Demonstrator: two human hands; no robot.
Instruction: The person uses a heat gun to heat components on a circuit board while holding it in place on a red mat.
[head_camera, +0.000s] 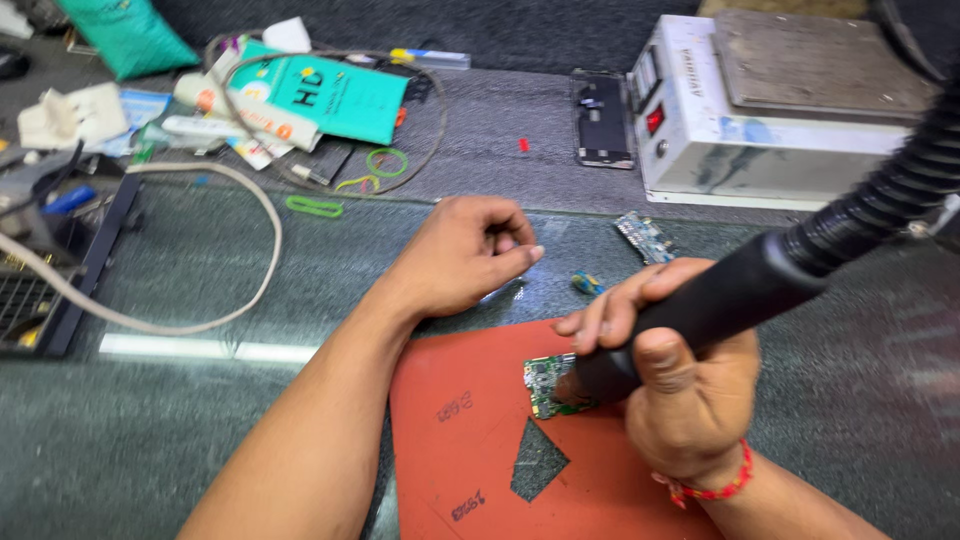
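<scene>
At lower centre, the right hand (680, 385) grips a black tool (700, 310) over a small circuit board (543, 383) on a red mat (470, 440). The left hand (460, 255), loosely curled on the counter (200, 430), holds nothing visible.

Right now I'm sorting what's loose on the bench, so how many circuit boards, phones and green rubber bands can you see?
Circuit boards: 2, a green one on the red mat under the black hot-air tool held by the right hand, and another near the white machine
Phones: 1
Green rubber bands: 2
Total: 5

Circuit board (545, 385) perhaps half hidden.
</scene>
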